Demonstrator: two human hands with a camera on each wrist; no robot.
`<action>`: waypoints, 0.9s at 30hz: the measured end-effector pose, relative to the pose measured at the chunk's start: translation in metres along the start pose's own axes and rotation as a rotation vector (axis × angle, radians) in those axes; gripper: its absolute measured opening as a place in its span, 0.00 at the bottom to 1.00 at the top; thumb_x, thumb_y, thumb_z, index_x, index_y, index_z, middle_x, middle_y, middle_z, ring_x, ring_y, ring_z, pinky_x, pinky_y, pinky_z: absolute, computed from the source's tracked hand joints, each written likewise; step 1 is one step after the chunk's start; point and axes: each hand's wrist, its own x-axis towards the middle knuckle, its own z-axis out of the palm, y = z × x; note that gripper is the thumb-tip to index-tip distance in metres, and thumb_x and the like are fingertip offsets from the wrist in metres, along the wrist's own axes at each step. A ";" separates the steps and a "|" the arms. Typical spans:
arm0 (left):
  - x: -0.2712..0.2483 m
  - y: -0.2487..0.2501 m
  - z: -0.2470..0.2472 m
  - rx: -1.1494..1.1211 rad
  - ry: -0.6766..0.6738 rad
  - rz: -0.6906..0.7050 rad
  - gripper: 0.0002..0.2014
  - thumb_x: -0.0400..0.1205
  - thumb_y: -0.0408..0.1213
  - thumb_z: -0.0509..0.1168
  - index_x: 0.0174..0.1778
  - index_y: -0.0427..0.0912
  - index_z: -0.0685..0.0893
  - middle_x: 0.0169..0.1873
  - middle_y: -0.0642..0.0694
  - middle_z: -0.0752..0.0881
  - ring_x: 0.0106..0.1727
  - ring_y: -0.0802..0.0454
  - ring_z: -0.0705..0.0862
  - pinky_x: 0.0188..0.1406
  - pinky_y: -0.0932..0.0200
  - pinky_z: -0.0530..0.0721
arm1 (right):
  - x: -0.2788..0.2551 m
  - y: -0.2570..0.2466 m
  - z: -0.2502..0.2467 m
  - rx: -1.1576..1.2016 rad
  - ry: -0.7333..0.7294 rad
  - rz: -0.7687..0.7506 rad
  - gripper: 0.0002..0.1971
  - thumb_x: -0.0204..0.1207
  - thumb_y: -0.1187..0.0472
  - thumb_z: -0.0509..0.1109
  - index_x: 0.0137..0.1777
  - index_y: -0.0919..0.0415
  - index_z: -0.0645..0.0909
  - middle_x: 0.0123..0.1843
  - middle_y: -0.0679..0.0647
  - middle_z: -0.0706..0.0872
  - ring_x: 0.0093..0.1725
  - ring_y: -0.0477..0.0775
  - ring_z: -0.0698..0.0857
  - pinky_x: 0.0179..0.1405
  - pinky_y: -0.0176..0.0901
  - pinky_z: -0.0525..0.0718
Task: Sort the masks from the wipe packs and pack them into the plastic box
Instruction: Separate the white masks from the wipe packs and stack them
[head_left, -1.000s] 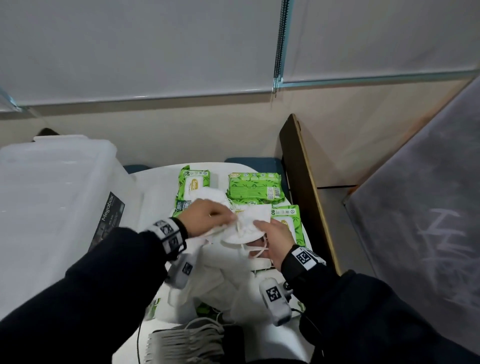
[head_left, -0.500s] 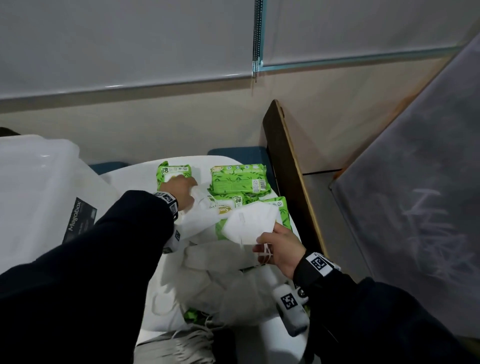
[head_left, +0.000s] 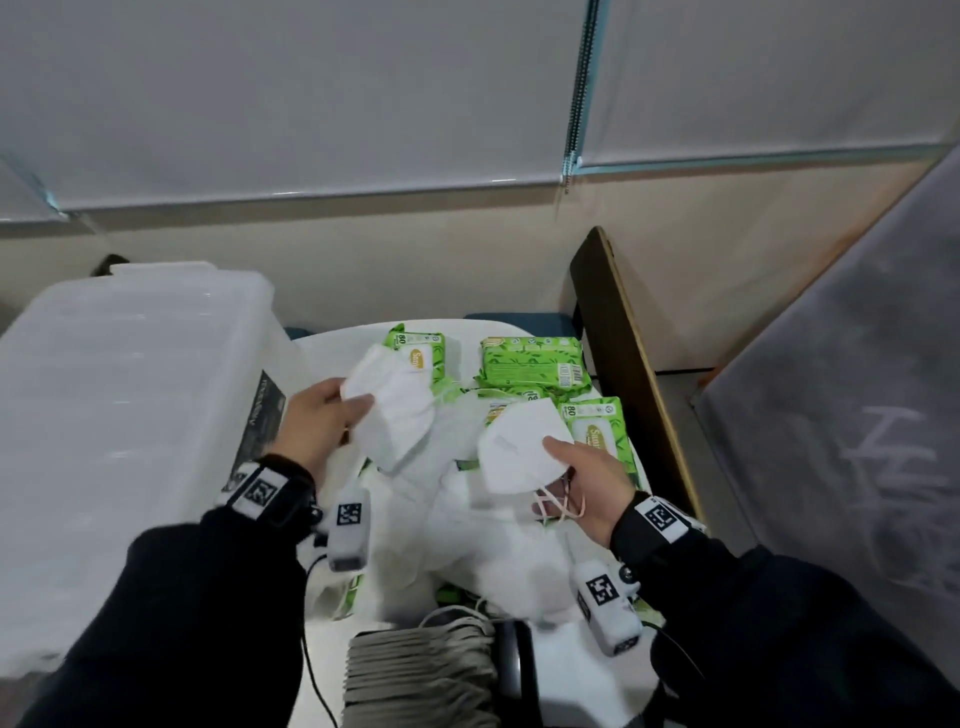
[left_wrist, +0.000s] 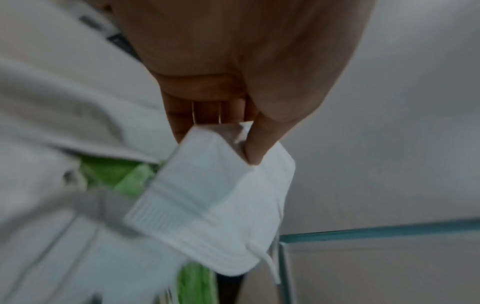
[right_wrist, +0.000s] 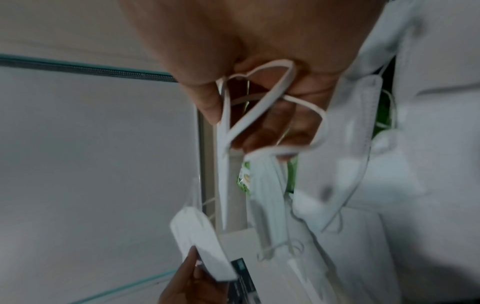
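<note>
My left hand (head_left: 311, 426) pinches a folded white mask (head_left: 395, 410) at its corner, thumb on top, fingers curled under, and it hangs above the pile, close to the plastic box (head_left: 119, 415) on my left. In the left wrist view that same mask (left_wrist: 215, 201) is nipped between thumb and fingers, an ear loop dangling off its far end. My right hand (head_left: 592, 478) holds a second white mask (head_left: 519, 452), thumb pressed on its face, with its ear loops (head_left: 558, 506) bunched under my palm; the right wrist view shows those loops (right_wrist: 259, 98) tangled across my curled fingers. Beneath both hands lies a loose heap of white masks (head_left: 467, 535) on the white table (head_left: 332, 343). Green wipe packs (head_left: 530, 364) sit at the far side of the table, one partly under the mask in my left hand, another just beside my right thumb. A stack of grey masks (head_left: 421, 670) lies at the near edge.
</note>
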 end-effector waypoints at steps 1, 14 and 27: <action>-0.017 0.001 0.003 -0.092 -0.039 -0.014 0.06 0.79 0.28 0.72 0.47 0.42 0.90 0.41 0.45 0.91 0.43 0.47 0.86 0.44 0.56 0.82 | -0.008 0.003 0.007 -0.018 -0.048 0.011 0.17 0.85 0.58 0.72 0.64 0.72 0.82 0.53 0.71 0.89 0.36 0.64 0.89 0.37 0.59 0.90; -0.155 -0.028 -0.035 -0.315 -0.422 0.203 0.13 0.72 0.19 0.69 0.30 0.42 0.88 0.70 0.38 0.82 0.72 0.36 0.82 0.68 0.37 0.80 | -0.095 0.060 0.076 -0.112 -0.241 0.011 0.28 0.70 0.53 0.82 0.67 0.68 0.84 0.55 0.66 0.91 0.47 0.64 0.92 0.46 0.57 0.91; -0.190 -0.021 -0.126 -0.069 -0.496 0.176 0.24 0.80 0.14 0.56 0.54 0.37 0.95 0.54 0.37 0.83 0.51 0.46 0.85 0.47 0.44 0.92 | -0.148 0.102 0.113 -0.117 -0.201 -0.140 0.23 0.81 0.53 0.76 0.62 0.75 0.83 0.54 0.71 0.86 0.46 0.66 0.86 0.38 0.53 0.86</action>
